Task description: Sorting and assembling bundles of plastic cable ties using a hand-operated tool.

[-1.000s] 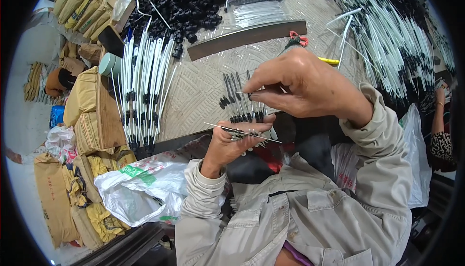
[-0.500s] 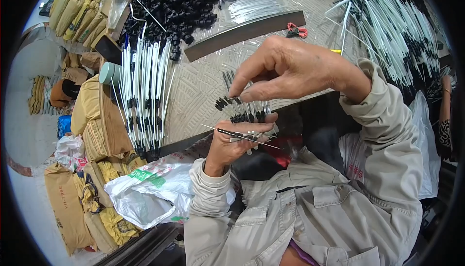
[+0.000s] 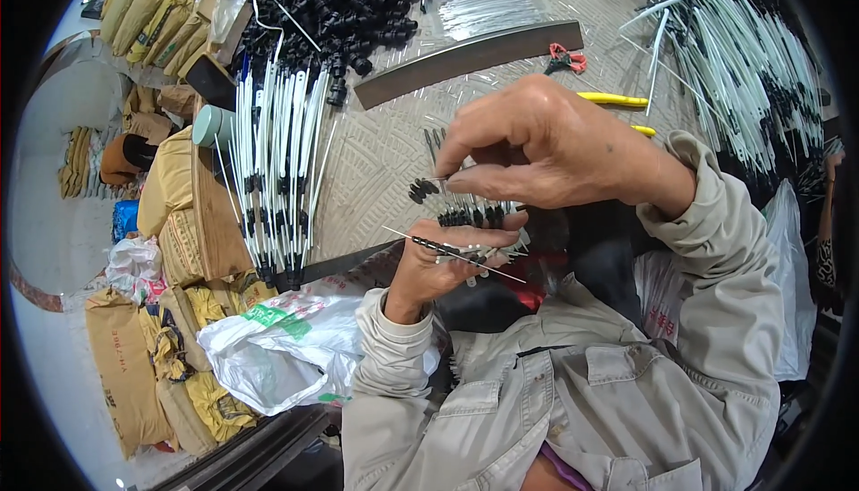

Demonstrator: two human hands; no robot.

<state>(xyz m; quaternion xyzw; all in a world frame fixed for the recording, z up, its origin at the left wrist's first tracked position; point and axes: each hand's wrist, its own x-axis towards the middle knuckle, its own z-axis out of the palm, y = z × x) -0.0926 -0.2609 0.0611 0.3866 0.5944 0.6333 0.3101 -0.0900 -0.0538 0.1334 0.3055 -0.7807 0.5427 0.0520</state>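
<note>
Two hands work over the tabletop: left hand grips a pin bundle, right hand pinches one pin.

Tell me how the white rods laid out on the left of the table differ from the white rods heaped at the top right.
The left white rods lie side by side in a neat, near-parallel row; the top-right white rods sprawl in a loose, crossing heap. The left group is smaller, the right heap holds far more. The left row lies beside the left hand, while the right heap lies beyond the right hand. Both are thin white rods with black fittings.
</note>
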